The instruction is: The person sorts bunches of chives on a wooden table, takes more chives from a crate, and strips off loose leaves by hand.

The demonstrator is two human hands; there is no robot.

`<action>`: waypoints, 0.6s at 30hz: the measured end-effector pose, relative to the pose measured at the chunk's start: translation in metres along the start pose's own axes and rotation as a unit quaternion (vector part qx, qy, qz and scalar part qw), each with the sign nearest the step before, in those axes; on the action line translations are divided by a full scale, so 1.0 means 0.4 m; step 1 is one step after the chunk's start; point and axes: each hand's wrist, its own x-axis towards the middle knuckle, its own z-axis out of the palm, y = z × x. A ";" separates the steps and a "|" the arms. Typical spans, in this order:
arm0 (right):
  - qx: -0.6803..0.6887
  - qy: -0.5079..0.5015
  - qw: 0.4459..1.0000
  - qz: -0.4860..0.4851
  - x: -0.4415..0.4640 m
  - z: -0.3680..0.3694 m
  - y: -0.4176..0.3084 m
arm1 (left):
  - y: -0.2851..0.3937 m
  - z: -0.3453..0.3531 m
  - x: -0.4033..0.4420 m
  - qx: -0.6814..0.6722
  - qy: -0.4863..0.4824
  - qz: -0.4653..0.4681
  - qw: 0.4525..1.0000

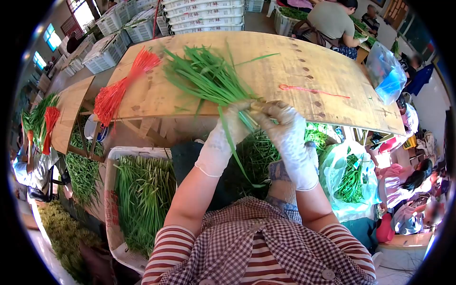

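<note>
A loose bunch of long green chives (209, 76) fans out over the wooden table, its stalk ends toward me. My left hand (227, 137), in a whitish glove, is closed around the stalks at the table's near edge. My right hand (289, 135), gloved too, pinches the pale stalk ends beside it. One long leaf hangs down below my left hand. To the right on the table lies a single red tie (313, 90). A thick bundle of red ties (121, 90) rests at the left, partly over the edge.
A white crate (111, 204) of chives stands at my lower left. On my right is a plastic bag (327, 183) with greens. Loose greens lie under the wooden table (266, 52). Stacked white crates (204, 16) stand beyond it. Several people sit at the right and back.
</note>
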 end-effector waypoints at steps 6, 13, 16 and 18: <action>-0.253 -0.027 0.954 -0.156 -0.024 0.019 0.036 | -0.017 0.010 -0.020 -0.033 0.079 0.001 0.996; -0.521 -0.081 0.814 -0.244 -0.017 0.026 0.036 | -0.018 0.042 -0.043 -0.043 0.104 0.034 0.993; -0.436 -0.106 0.869 -0.210 -0.019 0.009 0.036 | -0.024 0.017 -0.016 -0.033 0.118 0.060 0.991; -0.296 -0.072 0.937 -0.172 -0.021 -0.012 0.020 | -0.017 0.003 -0.012 0.028 0.112 0.051 0.992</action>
